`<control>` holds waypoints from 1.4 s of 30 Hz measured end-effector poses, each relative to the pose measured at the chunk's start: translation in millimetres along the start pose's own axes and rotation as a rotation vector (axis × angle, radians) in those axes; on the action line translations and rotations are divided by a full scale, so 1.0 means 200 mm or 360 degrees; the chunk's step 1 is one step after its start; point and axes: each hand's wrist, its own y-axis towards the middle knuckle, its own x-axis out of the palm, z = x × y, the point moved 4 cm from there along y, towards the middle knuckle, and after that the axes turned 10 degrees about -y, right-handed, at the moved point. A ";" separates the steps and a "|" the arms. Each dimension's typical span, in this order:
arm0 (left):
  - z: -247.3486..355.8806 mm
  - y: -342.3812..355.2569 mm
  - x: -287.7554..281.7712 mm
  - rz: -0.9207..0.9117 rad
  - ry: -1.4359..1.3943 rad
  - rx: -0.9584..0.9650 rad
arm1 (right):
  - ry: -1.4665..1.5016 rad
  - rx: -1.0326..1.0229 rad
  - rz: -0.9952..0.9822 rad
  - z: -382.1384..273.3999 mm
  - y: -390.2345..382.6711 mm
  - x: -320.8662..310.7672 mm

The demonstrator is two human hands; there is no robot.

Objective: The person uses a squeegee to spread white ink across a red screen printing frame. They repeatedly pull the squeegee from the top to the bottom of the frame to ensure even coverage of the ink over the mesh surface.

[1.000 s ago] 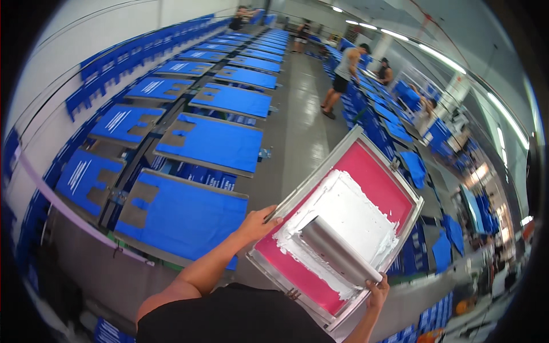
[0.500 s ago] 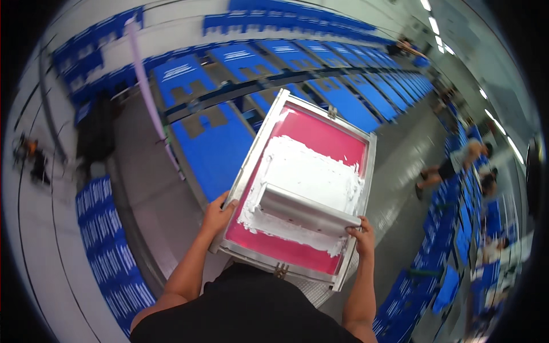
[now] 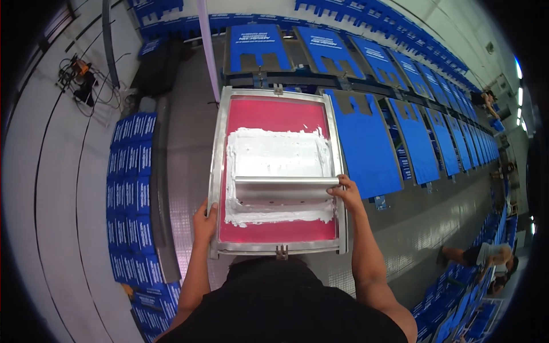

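In front of my body I hold up a screen printing frame (image 3: pixel 218 166) with a silver metal rim and a pink-red mesh (image 3: pixel 280 232). Thick white ink (image 3: pixel 277 151) covers the middle of the mesh, with ragged edges. Across the ink lies a wide silver squeegee (image 3: pixel 274 188), long side running left to right. My left hand (image 3: pixel 204 224) grips the left rail of the frame, thumb on top. At the right rail, my right hand (image 3: pixel 347 195) is closed on the squeegee's right end, thumb and fingers against it; its hold on the rail is partly hidden. Metal clips show at the frame's near and far edges.
Ahead and to the right run rows of sloping boards bearing blue cut fabric pieces (image 3: pixel 366 148). A pale upright pole (image 3: pixel 207 51) stands beyond the frame. Stacked blue printed pieces (image 3: pixel 132 194) line the left side. A person (image 3: pixel 486 254) bends over blue pieces at the right.
My body and view have turned left, so the frame now sits squarer before me. The rows of blue boards have shifted right. Both hands keep their grips, and the squeegee stays on the ink.
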 end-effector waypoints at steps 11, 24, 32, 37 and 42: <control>0.13 -0.02 0.21 0.0290 -0.0054 -0.0249 | 0.0181 -0.0013 -0.0329 0.04 0.46 -0.04; -0.23 0.12 0.16 0.0269 0.0472 -0.0247 | 0.0020 -0.0052 -0.0265 0.24 0.56 0.02; -0.12 0.12 0.14 0.0215 -0.0154 -0.0308 | 0.0154 0.0008 -0.0268 0.16 0.49 0.10; -0.09 0.13 0.16 0.0165 -0.0163 -0.0378 | 0.0129 0.0047 -0.0254 0.12 0.49 0.10; -0.27 0.14 0.09 0.0183 0.0196 -0.0264 | 0.0017 0.0072 -0.0326 0.19 0.54 0.15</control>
